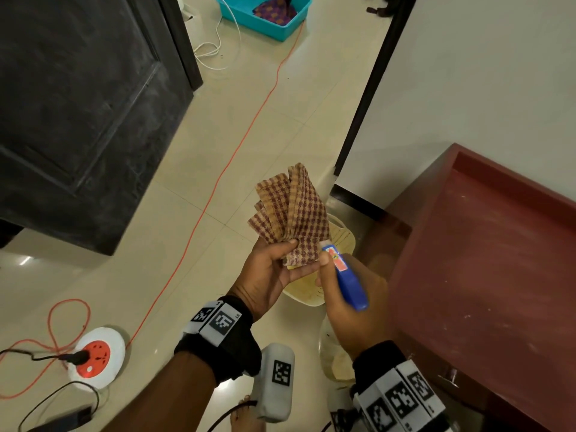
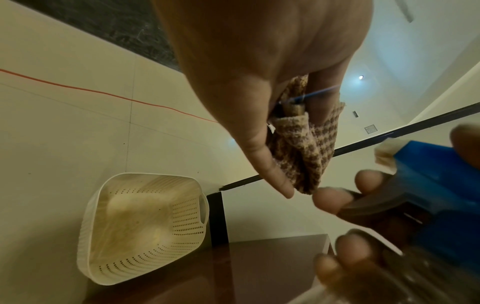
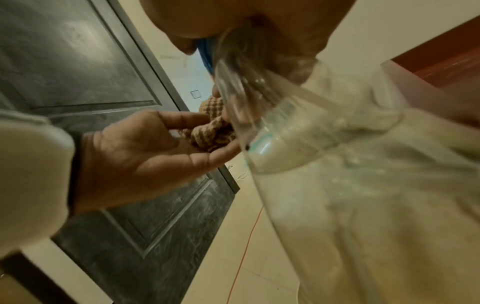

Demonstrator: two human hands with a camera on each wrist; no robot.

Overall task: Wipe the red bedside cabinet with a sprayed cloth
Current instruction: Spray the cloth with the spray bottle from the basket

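At far left on the floor: socket reel (image 1: 96,357) with orange cable (image 1: 218,179) running off toward a teal tub (image 1: 243,18), beside a black door (image 1: 81,104). Nearer the middle: left hand (image 1: 274,272), palm up, thumb and fingers pinching the bunched lower end of a checked cloth (image 1: 293,210) (brown and tan, fanned upward). Just right of that: right hand (image 1: 352,310), fingers wrapped round a spray bottle (image 1: 349,279), blue head pointed at the cloth and close to it, one finger on the trigger. Below both hands, on the floor: cream basket (image 2: 145,228), touching the cabinet's corner. At far right, against the wall: red cabinet (image 1: 486,275), top dusty with pale specks.
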